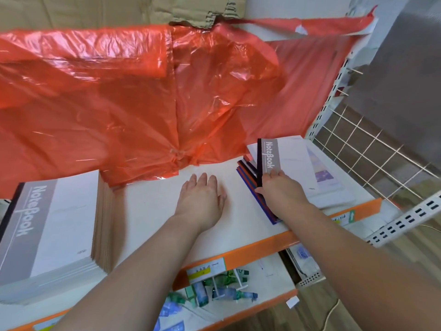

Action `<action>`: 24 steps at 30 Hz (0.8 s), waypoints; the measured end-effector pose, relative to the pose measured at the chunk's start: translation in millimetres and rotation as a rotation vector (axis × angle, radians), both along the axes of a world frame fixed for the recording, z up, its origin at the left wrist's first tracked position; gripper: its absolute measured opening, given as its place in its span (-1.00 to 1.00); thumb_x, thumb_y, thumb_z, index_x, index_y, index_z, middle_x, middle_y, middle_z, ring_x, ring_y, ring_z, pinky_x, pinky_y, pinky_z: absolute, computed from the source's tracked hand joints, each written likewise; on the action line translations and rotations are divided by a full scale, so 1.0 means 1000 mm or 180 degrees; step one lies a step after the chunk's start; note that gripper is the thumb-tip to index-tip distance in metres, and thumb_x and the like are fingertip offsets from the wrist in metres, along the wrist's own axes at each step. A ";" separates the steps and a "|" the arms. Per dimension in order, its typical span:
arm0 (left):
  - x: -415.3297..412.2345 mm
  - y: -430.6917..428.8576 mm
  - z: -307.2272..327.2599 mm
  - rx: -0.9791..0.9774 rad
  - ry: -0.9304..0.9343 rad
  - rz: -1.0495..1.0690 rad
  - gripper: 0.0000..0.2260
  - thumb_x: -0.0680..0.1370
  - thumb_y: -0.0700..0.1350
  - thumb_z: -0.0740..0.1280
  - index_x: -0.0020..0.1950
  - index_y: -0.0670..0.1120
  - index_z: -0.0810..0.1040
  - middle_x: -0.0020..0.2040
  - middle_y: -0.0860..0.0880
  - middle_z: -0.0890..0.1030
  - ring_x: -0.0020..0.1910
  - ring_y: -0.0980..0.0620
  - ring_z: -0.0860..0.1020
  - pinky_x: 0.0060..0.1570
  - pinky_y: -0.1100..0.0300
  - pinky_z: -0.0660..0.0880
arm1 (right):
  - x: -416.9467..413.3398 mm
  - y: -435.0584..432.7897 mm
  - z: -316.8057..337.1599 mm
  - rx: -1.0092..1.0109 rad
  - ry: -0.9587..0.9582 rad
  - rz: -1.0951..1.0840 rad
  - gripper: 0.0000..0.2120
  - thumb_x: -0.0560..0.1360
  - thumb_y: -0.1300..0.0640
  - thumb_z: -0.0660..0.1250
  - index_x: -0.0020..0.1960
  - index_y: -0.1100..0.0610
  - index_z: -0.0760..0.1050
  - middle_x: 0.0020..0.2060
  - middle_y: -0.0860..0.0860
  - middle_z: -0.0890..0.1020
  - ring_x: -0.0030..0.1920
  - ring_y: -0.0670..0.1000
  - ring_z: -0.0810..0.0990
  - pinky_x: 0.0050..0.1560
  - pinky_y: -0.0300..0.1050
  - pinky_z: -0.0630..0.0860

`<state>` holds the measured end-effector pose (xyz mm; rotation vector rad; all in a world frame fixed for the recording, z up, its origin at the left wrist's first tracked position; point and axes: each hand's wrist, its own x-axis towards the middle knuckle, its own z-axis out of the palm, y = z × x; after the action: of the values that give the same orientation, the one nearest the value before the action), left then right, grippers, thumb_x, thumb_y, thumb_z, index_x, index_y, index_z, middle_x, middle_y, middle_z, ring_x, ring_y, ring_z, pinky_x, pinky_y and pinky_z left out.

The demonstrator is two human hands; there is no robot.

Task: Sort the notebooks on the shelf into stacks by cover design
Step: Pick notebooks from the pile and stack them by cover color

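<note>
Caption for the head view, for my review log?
Right hand grips a grey-banded notebook tilted up off the mixed pile; left hand lies flat on the shelf, a matching stack at far left.

Grey-banded notebook stack ran off frame at the shelf's left end. Red plastic bag hid its back edge. Front-edge label was unreadable.

This looks like a stationery shop. The white shelf has an orange front edge with paper price labels, slotted metal uprights and a wire grid. Many identical notebooks lie stacked, and small packed goods lie on the lower shelf.
</note>
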<state>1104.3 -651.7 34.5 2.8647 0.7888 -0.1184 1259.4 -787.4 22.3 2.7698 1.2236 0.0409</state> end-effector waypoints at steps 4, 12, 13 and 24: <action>0.005 0.003 -0.001 -0.0056 -0.0008 -0.0043 -0.49 0.65 0.12 0.07 0.52 -0.14 0.21 0.53 -0.17 0.24 0.54 -0.26 0.13 0.51 -0.04 0.11 | 0.001 -0.004 0.018 0.0043 0.0257 -0.0011 -0.65 0.61 -0.09 0.19 0.18 0.17 0.48 0.06 0.11 0.56 0.05 0.15 0.56 -0.13 -0.06 0.40; 0.010 0.008 -0.006 -0.0030 -0.0082 -0.0173 -0.51 0.65 0.13 0.07 0.49 -0.13 0.25 0.50 -0.15 0.30 0.52 -0.26 0.17 0.50 -0.04 0.14 | -0.008 -0.016 0.017 0.0159 -0.0123 0.0112 -0.78 0.56 0.26 0.21 0.20 0.17 0.43 0.02 0.10 0.61 -0.05 0.16 0.62 -0.23 -0.08 0.39; 0.010 0.008 -0.007 -0.0063 -0.0159 -0.0183 -0.54 0.65 0.12 0.08 0.44 -0.13 0.31 0.45 -0.15 0.36 0.49 -0.25 0.23 0.47 -0.03 0.19 | -0.010 -0.017 0.017 0.0262 -0.0249 0.0148 -0.76 0.52 0.31 0.23 0.17 0.19 0.43 -0.02 0.11 0.62 -0.10 0.17 0.63 -0.27 -0.07 0.38; 0.013 0.001 0.008 -0.4832 -0.2172 0.2126 -0.79 0.65 -0.24 0.18 0.17 -0.27 0.55 -0.04 -0.18 0.69 -0.19 -0.13 0.67 -0.37 0.11 0.60 | -0.083 0.008 0.003 0.1411 -0.0464 0.1770 -0.82 0.53 0.07 0.30 0.03 0.11 0.61 -0.36 -0.03 0.57 -0.38 0.03 0.57 -0.49 -0.09 0.44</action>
<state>1117.6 -650.5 42.3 1.0354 0.8505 0.2382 1176.6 -779.9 25.0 2.5729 2.1071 0.6150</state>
